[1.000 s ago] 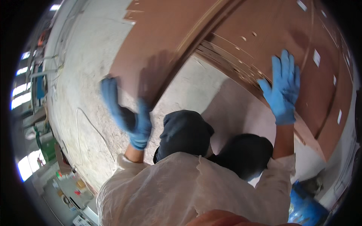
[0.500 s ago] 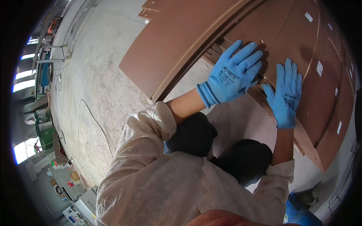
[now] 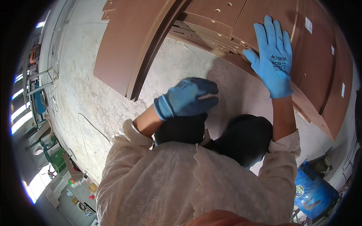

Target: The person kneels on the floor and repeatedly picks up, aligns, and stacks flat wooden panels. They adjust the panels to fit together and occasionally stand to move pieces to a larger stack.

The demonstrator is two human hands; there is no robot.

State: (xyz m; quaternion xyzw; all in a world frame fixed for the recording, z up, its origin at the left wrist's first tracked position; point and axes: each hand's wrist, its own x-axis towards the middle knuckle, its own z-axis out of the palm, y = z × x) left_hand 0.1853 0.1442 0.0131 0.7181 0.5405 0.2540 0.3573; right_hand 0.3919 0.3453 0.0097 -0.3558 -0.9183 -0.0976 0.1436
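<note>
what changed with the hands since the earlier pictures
The left hand went from near the left brown panel rightward to the stacked brown panels, then back toward the left knee. The right hand stayed flat on the stack.

Flat brown wood-look panels (image 3: 315, 64) appear smooth and matt, the pale grey concrete-like floor (image 3: 85, 56) rough and dull.

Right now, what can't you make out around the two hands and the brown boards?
Head view, palm of the left hand: hidden by the back of that hand.
Head view, part of the brown panel beneath the right hand: covered by that hand.
Head view, far end of the left board: cut off by the top edge.
Head view, depth of the drilled holes: too small.
</note>
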